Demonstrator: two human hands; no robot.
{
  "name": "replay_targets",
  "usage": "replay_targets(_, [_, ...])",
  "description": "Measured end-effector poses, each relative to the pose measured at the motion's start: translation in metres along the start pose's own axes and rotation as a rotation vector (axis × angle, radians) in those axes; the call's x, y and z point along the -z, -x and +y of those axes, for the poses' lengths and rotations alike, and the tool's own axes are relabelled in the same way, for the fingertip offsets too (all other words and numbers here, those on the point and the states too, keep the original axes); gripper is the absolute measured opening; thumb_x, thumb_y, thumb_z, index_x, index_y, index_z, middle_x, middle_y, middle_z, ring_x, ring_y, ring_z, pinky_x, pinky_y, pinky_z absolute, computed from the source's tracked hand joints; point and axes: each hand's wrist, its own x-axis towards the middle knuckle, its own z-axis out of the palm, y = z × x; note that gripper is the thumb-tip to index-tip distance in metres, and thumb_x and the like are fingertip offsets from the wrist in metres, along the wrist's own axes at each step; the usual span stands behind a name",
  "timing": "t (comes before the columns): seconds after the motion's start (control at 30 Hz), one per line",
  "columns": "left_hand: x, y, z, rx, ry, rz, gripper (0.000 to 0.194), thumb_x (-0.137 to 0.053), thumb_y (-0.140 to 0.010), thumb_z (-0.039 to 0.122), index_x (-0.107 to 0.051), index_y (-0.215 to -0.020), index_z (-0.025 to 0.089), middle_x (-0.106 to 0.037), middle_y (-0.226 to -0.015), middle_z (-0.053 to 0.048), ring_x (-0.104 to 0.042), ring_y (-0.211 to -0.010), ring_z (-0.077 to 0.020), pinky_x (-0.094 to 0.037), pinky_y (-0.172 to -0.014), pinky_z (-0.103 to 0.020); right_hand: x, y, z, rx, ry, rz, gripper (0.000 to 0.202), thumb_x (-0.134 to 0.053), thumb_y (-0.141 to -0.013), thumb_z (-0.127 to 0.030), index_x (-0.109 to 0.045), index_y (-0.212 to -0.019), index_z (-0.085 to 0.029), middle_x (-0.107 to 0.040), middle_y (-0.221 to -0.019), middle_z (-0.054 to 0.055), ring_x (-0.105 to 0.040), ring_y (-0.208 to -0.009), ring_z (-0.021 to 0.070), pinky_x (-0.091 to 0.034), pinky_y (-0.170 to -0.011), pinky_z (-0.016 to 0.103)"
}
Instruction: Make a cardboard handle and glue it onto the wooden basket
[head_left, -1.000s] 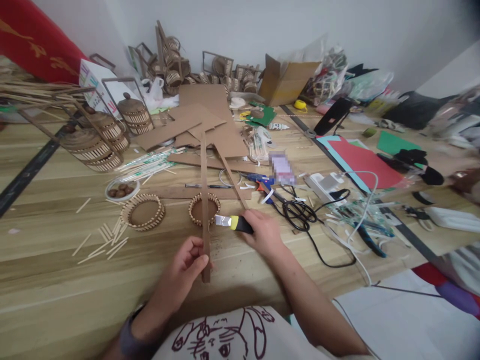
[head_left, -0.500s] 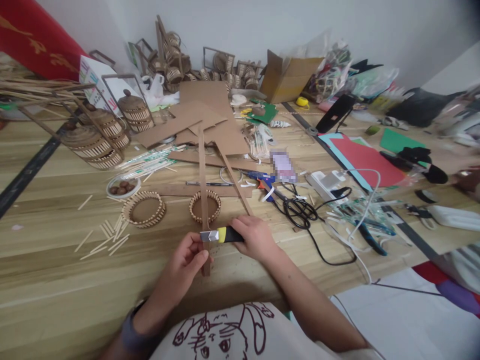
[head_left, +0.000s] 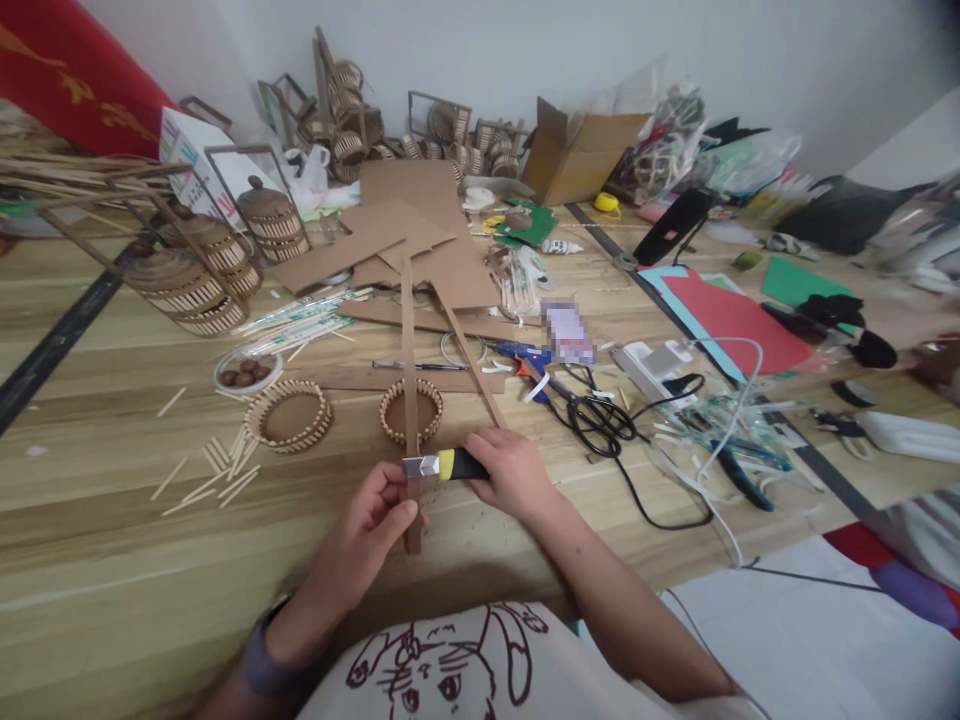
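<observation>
A long brown cardboard strip runs away from me across the table, its near end pinched between the thumb and fingers of my left hand. My right hand is wrapped round the dark handle of a utility knife with a yellow collar. The blade lies across the strip, just above my left fingertips. Beyond it, a small round basket of short sticks sits partly under the strip. A wider stick ring with a cardboard base stands to its left. Another cardboard strip slants toward my right hand.
Loose sticks and a bowl of brown balls lie left. Finished lidded baskets stand farther left. Cardboard sheets spread at the back. A blue glue gun, black scissors, cables and a power strip are right.
Almost nothing differs. The knife sits very slightly higher along the strip; both hands keep their grip and place.
</observation>
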Motion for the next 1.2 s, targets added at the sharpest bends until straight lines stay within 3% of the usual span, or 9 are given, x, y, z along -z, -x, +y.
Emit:
replay_targets(0.47, [0.0049, 0.0008, -0.0058, 0.008, 0.064, -0.066, 0.024, -0.061, -0.088, 0.042, -0.053, -0.095, 0.02, -0.064, -0.075, 0.001, -0.055, -0.064, -0.0126, -0.043, -0.059, -0.024, 0.0013, 0.0, 0.007, -0.024, 0.002, 0.014, 0.017, -0.061, -0.076, -0.016, -0.063, -0.092, -0.019, -0.065, -0.085, 0.007, -0.057, -0.076, 0.0221, -0.036, -0.066, 0.03])
replay_targets(1.0, [0.0042, -0.0001, -0.0028, -0.003, 0.039, -0.019, 0.02, -0.061, -0.086, 0.038, -0.054, -0.093, 0.021, -0.065, -0.074, 0.001, -0.057, -0.067, -0.0134, -0.042, -0.06, -0.023, 0.0047, -0.0007, 0.0077, -0.064, 0.009, -0.028, 0.02, -0.061, -0.076, -0.017, -0.062, -0.096, -0.02, -0.067, -0.088, 0.007, -0.059, -0.079, 0.0224, -0.038, -0.068, 0.03])
replay_targets(1.2, [0.0041, -0.0019, -0.0072, -0.006, 0.031, -0.032, 0.039, -0.062, -0.086, 0.039, -0.056, -0.118, 0.019, -0.068, -0.082, -0.002, -0.06, -0.069, -0.0152, -0.045, -0.059, -0.024, 0.0018, -0.0003, 0.0029, -0.029, 0.004, -0.008, 0.014, -0.063, -0.077, -0.019, -0.062, -0.092, -0.02, -0.066, -0.085, 0.006, -0.057, -0.076, 0.0213, -0.036, -0.066, 0.029])
